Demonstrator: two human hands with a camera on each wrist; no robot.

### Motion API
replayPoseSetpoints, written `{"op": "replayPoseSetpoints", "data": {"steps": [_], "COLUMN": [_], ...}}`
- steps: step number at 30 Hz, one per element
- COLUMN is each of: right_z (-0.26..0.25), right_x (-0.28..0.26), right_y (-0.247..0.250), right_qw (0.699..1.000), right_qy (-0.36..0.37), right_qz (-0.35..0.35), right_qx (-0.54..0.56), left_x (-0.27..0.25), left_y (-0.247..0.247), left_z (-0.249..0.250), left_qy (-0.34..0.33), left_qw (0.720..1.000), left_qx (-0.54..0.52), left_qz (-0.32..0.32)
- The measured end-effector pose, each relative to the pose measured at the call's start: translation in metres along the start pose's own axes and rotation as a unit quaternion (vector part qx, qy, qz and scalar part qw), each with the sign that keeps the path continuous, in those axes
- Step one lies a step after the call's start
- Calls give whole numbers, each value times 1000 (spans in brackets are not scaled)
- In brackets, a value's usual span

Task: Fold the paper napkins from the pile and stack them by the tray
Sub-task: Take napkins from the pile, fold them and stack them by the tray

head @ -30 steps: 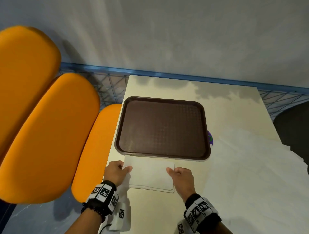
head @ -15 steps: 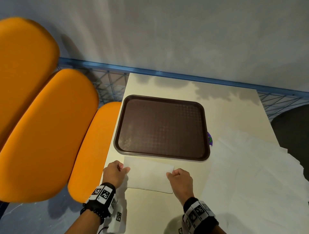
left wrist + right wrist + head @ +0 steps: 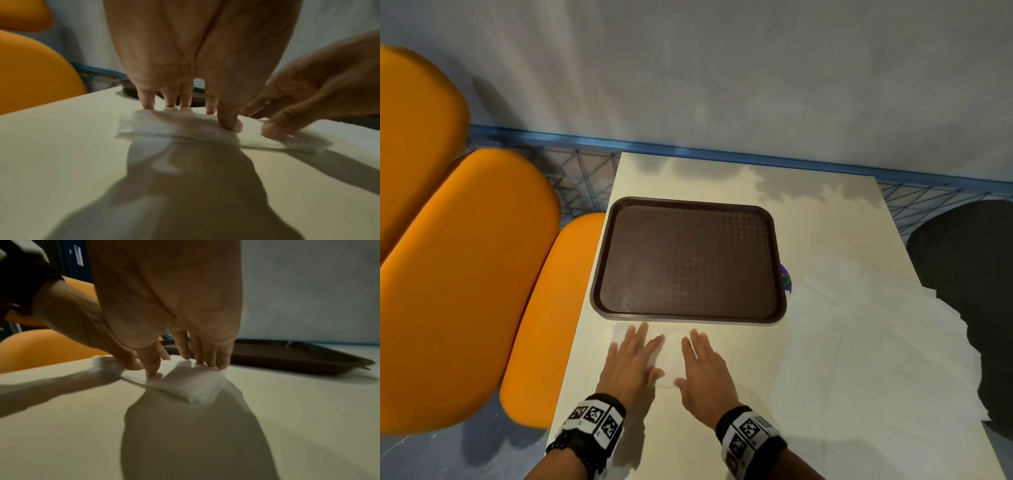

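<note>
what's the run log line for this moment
step: flatten fold | left hand: flat on folded napkin | right hand: flat on it | place: table, beside brown tray | unfolded pile: right

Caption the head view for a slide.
Both hands, left and right, press a folded napkin flat beside the brown tray.

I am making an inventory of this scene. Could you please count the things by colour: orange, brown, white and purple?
Orange: 3 seat cushions
Brown: 1 tray
White: 2, the folded napkin under both hands, and the pile of napkins (sheets not countable)
Purple: 1 small object beside the tray, mostly hidden
Total: 7
</note>
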State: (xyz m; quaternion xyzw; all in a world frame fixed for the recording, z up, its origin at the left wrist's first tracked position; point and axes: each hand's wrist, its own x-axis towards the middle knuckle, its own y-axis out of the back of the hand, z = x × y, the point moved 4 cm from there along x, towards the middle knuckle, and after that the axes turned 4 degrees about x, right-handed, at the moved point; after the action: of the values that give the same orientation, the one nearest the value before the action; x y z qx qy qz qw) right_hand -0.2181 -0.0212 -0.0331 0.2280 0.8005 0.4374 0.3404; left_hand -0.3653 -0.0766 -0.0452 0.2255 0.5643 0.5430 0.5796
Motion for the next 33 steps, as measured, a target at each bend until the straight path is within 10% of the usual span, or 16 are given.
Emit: {"op": "replayPoseSetpoints", "data": {"steps": [8, 13, 18, 24, 33], "right_z": [11, 80, 210, 314, 421], "right_x": [-6, -34, -122, -189, -141], "right_y": [18, 66, 82, 108, 146], "right_qw": [997, 962, 933, 874, 754], "right_qy": [-42, -112, -272, -397, -497], "right_qz": [-63, 54, 53, 111, 210], "right_qx": [26, 243, 231, 259, 374], "left_x": [-2, 0, 2, 13, 20], "left_y": [10, 28, -2, -25, -65], "left_z": [12, 107, 202, 278, 320], "left_qy": [70, -87, -176, -212, -197], "left_qw": [993, 996, 968, 961, 953], "left_qx": [76, -26, -96, -44, 84], "left_qz": [-53, -8, -153, -172, -214]}}
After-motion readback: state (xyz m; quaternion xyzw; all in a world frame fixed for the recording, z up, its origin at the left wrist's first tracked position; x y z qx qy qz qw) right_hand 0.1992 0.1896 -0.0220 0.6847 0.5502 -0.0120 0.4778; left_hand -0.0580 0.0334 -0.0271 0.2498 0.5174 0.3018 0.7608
